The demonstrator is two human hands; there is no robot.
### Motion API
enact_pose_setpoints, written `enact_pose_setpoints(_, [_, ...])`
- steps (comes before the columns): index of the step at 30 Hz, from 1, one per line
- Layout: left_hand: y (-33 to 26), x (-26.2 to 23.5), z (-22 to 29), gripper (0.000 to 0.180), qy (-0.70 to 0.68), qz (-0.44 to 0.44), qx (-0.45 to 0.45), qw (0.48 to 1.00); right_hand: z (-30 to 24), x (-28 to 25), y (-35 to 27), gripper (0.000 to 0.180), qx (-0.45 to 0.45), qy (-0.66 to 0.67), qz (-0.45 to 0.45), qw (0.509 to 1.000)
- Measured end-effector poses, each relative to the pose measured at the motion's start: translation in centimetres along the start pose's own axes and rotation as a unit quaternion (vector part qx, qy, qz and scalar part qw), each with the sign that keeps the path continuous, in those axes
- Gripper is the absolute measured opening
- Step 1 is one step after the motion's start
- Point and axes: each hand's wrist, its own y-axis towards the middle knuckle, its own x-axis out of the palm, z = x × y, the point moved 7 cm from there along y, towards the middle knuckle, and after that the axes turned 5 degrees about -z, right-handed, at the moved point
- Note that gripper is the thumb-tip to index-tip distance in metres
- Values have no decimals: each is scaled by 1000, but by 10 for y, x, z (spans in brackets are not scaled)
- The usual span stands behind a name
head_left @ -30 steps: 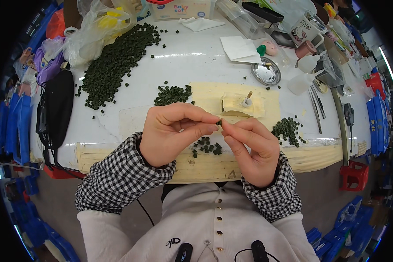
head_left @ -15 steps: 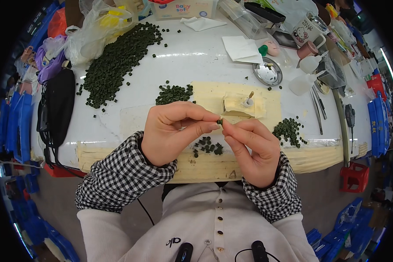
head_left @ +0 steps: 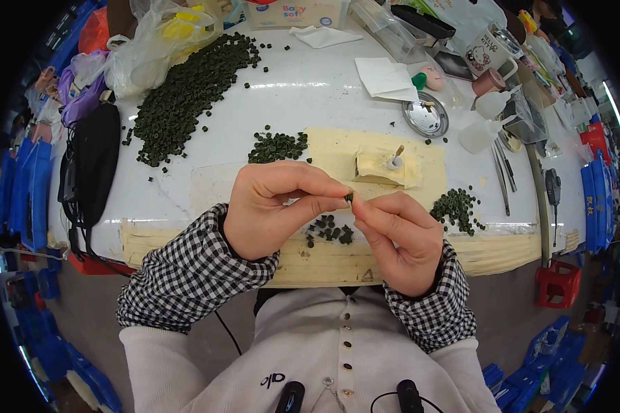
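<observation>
My left hand (head_left: 272, 206) and my right hand (head_left: 399, 237) meet above the table's near edge, fingertips pinched together on one small dark green bead (head_left: 349, 197). Under the hands lies a small cluster of green beads (head_left: 329, 230) on a cream mat (head_left: 365, 155). Another small pile of beads (head_left: 277, 146) sits at the mat's far left corner, and a third pile (head_left: 456, 206) lies to the right of my right hand. A large heap of the same beads (head_left: 186, 93) spreads over the white table (head_left: 303, 89) at the far left. A cream block with a small upright tool (head_left: 386, 165) stands just beyond my fingers.
A black bag (head_left: 93, 162) lies at the table's left edge, with plastic bags (head_left: 155, 41) behind it. A round metal dish (head_left: 426, 117), white tissue (head_left: 382, 76), a mug (head_left: 492, 51), small bottles and tweezers (head_left: 503, 172) crowd the right side. Blue bins line both sides of the floor.
Both hands have stayed pinched together at the same spot; only the fingertips have shifted slightly on the bead.
</observation>
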Motion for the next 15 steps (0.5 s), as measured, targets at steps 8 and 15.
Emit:
enact_pose_setpoints(8, [0, 1, -1, 16, -65, -5, -24, 998, -3, -2, 0, 37, -15, -7, 12, 1000])
enact_pose_setpoints(15, [0, 1, 1, 15, -56, -1, -25, 998, -4, -18, 3, 32, 4, -42, 57, 998])
